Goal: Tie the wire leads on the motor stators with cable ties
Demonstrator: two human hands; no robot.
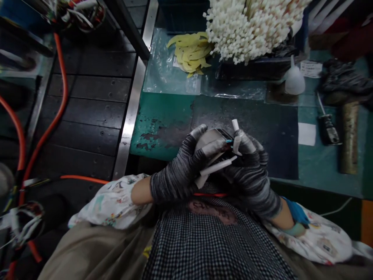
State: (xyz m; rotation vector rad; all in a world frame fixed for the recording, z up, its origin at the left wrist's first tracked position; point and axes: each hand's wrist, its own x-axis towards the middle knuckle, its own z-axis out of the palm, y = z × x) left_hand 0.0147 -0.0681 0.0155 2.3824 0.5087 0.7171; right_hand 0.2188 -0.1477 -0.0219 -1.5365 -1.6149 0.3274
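Note:
Just above my lap, at the table's front edge, my left hand (186, 165) wears a grey striped glove with pale tape on the fingertips. It is closed around a round part with a light grey rim (210, 137) and dark insides, perhaps a motor winding. A white sleeve tube (217, 168) sticks out below my left fingers. Facing it is my right hand (252, 169), gloved the same way, with its fingers pinched at the part's right side. Another short white tube (235, 124) pokes up from those fingertips, near a thin blue wire (229, 140).
Yellow leaf-shaped pieces (192, 52) and a heap of white-tipped strands (250, 29) lie at the back. To the right are a white squeeze bottle (294, 79), a screwdriver (328, 126) and a worn cylindrical handle (349, 138). An orange cable (60, 112) runs across the slatted surface at left.

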